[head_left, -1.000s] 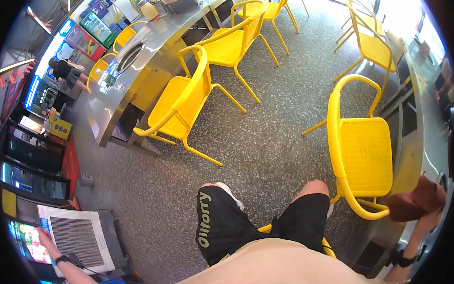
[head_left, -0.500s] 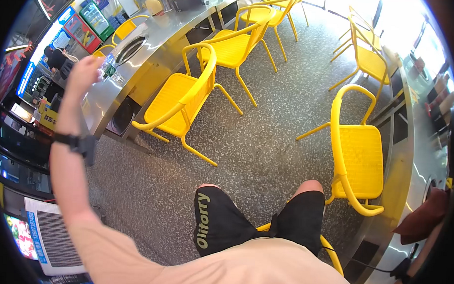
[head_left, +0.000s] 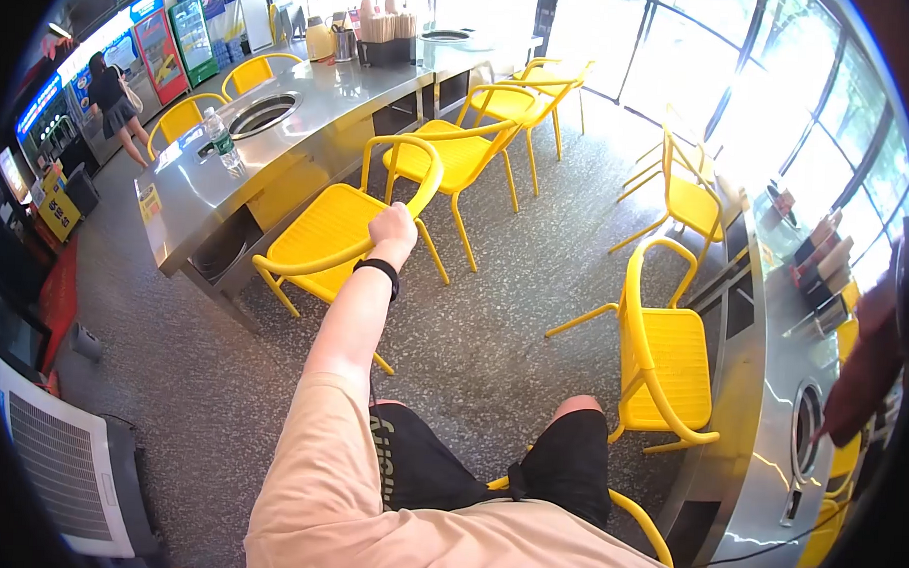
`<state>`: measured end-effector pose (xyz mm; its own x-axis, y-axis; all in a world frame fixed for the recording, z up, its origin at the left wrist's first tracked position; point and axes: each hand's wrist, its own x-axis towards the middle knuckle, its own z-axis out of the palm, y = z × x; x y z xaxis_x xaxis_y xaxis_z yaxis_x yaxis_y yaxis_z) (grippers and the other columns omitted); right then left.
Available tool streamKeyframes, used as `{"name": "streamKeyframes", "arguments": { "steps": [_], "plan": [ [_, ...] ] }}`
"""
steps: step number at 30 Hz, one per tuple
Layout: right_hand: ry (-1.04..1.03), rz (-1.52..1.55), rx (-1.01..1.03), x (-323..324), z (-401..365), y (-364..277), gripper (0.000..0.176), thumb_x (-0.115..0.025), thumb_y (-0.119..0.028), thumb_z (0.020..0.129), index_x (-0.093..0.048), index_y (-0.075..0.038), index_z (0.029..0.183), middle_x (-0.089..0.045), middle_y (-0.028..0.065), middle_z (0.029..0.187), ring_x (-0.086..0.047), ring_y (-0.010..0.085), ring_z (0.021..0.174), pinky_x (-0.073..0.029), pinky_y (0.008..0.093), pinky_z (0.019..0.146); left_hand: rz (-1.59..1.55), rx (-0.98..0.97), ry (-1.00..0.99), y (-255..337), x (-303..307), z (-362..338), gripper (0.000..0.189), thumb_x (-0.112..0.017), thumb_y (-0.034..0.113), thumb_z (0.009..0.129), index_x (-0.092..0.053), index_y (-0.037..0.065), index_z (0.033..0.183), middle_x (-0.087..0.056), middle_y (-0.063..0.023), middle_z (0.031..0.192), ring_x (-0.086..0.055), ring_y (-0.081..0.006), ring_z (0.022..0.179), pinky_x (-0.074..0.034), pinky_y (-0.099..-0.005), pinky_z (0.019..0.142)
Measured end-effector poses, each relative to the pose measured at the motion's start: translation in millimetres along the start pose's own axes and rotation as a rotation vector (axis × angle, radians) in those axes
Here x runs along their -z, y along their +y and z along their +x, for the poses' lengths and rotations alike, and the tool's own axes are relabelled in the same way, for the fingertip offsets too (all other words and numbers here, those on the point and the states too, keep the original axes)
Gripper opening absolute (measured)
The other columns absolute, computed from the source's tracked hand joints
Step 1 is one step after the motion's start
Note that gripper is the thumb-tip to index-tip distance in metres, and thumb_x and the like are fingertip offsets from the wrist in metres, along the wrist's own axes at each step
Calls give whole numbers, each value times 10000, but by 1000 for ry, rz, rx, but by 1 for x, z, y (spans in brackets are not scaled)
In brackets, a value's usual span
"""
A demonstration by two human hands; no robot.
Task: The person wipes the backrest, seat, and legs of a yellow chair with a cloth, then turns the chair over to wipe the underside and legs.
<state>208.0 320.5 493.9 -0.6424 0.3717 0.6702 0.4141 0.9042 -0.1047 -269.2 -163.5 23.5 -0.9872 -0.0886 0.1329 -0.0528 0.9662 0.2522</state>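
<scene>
My left arm reaches forward over my lap, a black band round the wrist. My left hand (head_left: 394, 229) is closed at the curved back rail of a yellow chair (head_left: 316, 234) and appears to grip it; the fingers' far side is hidden. Beyond this chair, a clear plastic bottle with a green label (head_left: 219, 136) stands upright on a steel table (head_left: 202, 203), apart from the hand. My right hand is out of view.
More yellow chairs (head_left: 667, 372) stand at both sides of the speckled floor (head_left: 473, 335). A second steel table (head_left: 770, 435) runs along the right, with a blurred dark red shape (head_left: 862, 368) above it. A louvred appliance (head_left: 63, 471) stands at left; a person (head_left: 113, 97) is farther back.
My left hand has moved from near the bottle down and right to the yellow chair's back rail. The view has shifted right and up, and the bottle stands on the table.
</scene>
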Motion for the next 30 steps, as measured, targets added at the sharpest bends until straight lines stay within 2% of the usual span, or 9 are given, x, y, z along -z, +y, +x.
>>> {"name": "streamKeyframes", "arguments": {
  "steps": [4, 8, 11, 14, 15, 18, 24, 27, 30],
  "plan": [
    [-82, 252, 30, -61, 43, -28, 529, -525, -436, 1065, -708, 52, 1157, -739, 166, 980, -694, 245, 896, -532, 363, 815, 23, -155, 113, -24, 4, -33, 218, -643, 236, 938, -704, 41, 1013, -764, -182, 949, -754, -360, 898, -598, -470, 781],
    [-217, 697, 35, -148, 63, -67, 508, -526, -443, 1062, -715, 17, 1163, -735, 111, 1009, -690, 211, 945, -523, 335, 870, 36, -260, 177, -70, 29, -106, 234, -728, 277, 862, -685, 54, 920, -749, -181, 883, -738, -381, 832, -584, -500, 738],
    [-318, 1004, 102, -197, 45, -126, 577, -520, -534, 1051, -693, -22, 1255, -734, 69, 1051, -676, 155, 969, -512, 304, 912, 56, -294, 169, -116, 55, -166, 266, -766, 296, 811, -655, 60, 866, -732, -174, 841, -724, -386, 807, -572, -508, 713],
    [-249, 1111, -29, -265, 30, -173, 643, -436, -568, 1075, -687, 11, 1200, -717, 91, 1003, -666, 162, 913, -527, 323, 802, 35, -372, 181, -161, 86, -222, 256, -773, 276, 768, -648, 62, 835, -717, -169, 813, -709, -397, 783, -567, -505, 701],
    [-229, 1299, 108, -283, 15, -190, 644, -416, -553, 1086, -689, 23, 1181, -712, 96, 982, -650, 156, 884, -515, 320, 776, 26, -396, 192, -174, 97, -237, 248, -772, 266, 755, -648, 63, 825, -713, -167, 805, -704, -401, 774, -565, -502, 697],
    [-256, 1753, 46, -345, -25, -240, 587, -388, -499, 1105, -623, -4, 1316, -691, 108, 1171, -639, 181, 1056, -496, 323, 905, -6, -434, 180, -213, 118, -278, 217, -756, 235, 733, -643, 59, 794, -700, -162, 779, -682, -397, 750, -559, -480, 713],
    [-442, 2349, 6, -381, -134, -289, 575, -398, -464, 1106, -463, -30, 1477, -554, 107, 1465, -534, 254, 1360, -415, 387, 1159, 17, -311, 209, -249, 141, -350, 132, -745, 134, 726, -658, 77, 808, -678, -119, 786, -666, -341, 865, -459, -504, 1015],
    [-650, 2377, 22, -395, -179, -295, 555, -473, -398, 1092, -431, -27, 1503, -531, 100, 1494, -529, 265, 1365, -408, 400, 1167, 12, -304, 205, -258, 148, -368, 151, -734, 102, 708, -655, 83, 835, -689, -106, 827, -661, -328, 911, -435, -526, 1060],
    [-724, 1758, 364, -410, -215, -290, 518, -578, -263, 1030, -468, -46, 1488, -554, 113, 1468, -543, 255, 1346, -426, 373, 1149, 3, -335, 186, -270, 152, -375, 177, -731, 84, 691, -649, 81, 849, -686, -103, 847, -652, -332, 927, -421, -546, 1082]
  ]
}}
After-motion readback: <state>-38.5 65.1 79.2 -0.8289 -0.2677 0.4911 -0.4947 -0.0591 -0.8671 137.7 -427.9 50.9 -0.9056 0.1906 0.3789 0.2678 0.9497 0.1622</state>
